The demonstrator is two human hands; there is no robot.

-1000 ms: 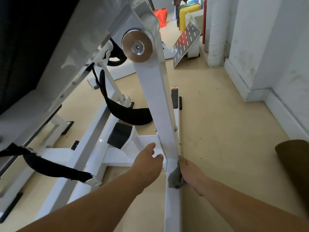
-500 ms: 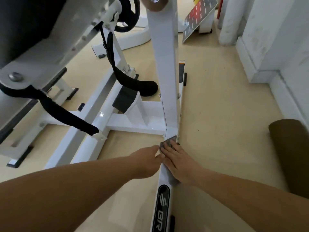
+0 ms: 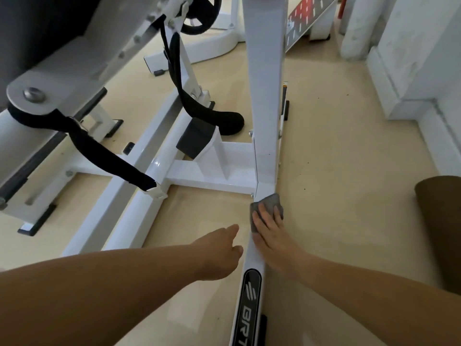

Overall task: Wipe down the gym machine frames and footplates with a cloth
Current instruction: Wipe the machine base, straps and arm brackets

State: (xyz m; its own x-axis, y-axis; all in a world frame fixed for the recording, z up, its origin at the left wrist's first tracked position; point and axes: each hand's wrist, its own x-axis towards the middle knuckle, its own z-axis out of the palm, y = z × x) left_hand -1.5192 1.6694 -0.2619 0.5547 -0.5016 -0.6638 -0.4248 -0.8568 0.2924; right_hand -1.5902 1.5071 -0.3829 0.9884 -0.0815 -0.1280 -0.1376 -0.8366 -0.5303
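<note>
Down low, right hand (image 3: 272, 236) flat on grey cloth (image 3: 270, 201), left hand (image 3: 219, 253) relaxed, empty, rail badge (image 3: 250, 303) reading "BRT".

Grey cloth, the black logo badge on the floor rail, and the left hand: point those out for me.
grey cloth (image 3: 270, 200): head view, its bare far corner.
logo badge (image 3: 250, 293): head view, its black upper part.
left hand (image 3: 219, 254): head view, the back of the hand.

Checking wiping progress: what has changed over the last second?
The right hand slid the grey cloth down off the white upright post onto the white floor rail, pressing it flat. The left hand came off the white gym machine and hovers beside the rail. The machine itself stayed put.
</note>
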